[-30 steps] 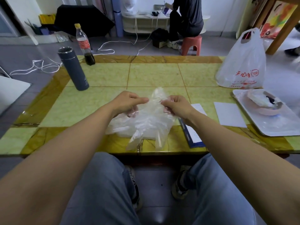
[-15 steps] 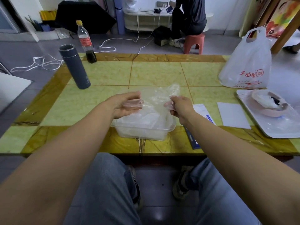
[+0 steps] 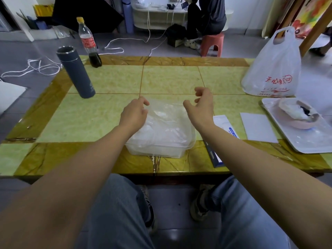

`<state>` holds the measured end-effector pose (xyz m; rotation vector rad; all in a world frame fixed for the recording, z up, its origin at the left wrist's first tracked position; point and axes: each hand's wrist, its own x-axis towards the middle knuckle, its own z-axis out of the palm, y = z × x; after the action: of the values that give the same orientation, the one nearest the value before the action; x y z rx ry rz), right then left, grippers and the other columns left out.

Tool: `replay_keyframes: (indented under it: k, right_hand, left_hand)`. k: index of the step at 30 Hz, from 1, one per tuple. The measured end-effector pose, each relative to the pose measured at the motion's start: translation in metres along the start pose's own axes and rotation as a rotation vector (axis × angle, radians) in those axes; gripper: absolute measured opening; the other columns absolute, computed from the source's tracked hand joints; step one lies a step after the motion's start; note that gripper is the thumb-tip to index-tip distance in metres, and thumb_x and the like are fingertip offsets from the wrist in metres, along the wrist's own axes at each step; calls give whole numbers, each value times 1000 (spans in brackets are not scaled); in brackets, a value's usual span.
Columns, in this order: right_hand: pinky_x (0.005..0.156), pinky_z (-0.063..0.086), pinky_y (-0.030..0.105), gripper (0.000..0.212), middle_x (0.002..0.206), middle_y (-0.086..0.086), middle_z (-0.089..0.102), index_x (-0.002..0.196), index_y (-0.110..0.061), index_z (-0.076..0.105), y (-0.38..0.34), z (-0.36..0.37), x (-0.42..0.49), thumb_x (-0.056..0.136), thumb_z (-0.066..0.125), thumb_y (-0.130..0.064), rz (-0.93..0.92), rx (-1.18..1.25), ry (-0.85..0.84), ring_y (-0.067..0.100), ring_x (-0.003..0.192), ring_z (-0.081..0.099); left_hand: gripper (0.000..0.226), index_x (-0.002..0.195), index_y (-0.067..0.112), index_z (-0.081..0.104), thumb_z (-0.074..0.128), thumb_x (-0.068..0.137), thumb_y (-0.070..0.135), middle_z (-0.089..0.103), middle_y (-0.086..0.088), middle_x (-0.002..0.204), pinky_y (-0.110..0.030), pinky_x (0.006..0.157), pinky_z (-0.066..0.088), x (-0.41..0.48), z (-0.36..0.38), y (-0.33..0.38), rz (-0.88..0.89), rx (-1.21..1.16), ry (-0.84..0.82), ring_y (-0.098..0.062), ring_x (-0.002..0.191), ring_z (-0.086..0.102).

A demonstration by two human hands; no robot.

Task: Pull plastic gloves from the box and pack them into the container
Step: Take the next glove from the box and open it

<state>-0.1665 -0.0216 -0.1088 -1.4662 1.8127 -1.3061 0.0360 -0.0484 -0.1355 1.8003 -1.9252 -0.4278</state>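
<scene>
L hand (image 3: 134,115), R hand (image 3: 202,105) released gloves (image 3: 165,123).

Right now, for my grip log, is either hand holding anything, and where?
Right hand holds nothing. Left hand touches the gloves at their far-left edge; a pinch cannot be told.

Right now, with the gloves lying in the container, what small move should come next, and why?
Probably the right hand should reach to the flat glove box under its forearm for more: that hand holds nothing, and the gloves lie loose in the container.
</scene>
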Motion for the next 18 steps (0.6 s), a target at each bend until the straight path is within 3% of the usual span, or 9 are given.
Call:
replay_keyframes:
  k: [2,5,9,14,18]
  right_hand:
    - [71,44,21,26,95,-6,57,109,-15,58,-7,4,2,83,59,-10,-77,68,-29,9,79,53]
    - [63,46,19,14,77,-10,59,92,-12,66,-14,21,0,88,54,-7,-67,16,-321,9,69,56]
    - [68,54,31,11,92,9,61,104,-7,58,-6,51,-1,94,53,-8,246,-133,-725,19,74,60]
    - [81,54,38,38,109,13,54,131,-10,45,20,71,4,94,53,-8,419,-332,-866,26,93,56]
    - [86,56,40,54,133,16,48,144,-15,35,32,79,5,95,55,-10,453,-368,-902,34,112,55]
  left_hand:
    - [24,122,18,53,46,99,17,57,-6,112,-34,70,44,0,7,-3,71,98,-24,-23,85,57]
    - [24,122,17,50,44,100,17,54,-7,118,-36,70,44,2,13,-2,116,191,-34,-27,90,58]
    - [21,120,17,48,46,99,16,57,-8,114,-41,75,49,8,23,-6,108,275,-134,-29,92,58]
    - [22,117,14,48,52,96,16,61,-10,108,-34,68,42,12,33,-21,26,308,-305,-27,88,56]
    - [31,120,14,54,61,92,25,53,-10,123,-33,83,46,14,32,-20,-18,410,-481,-27,103,55]
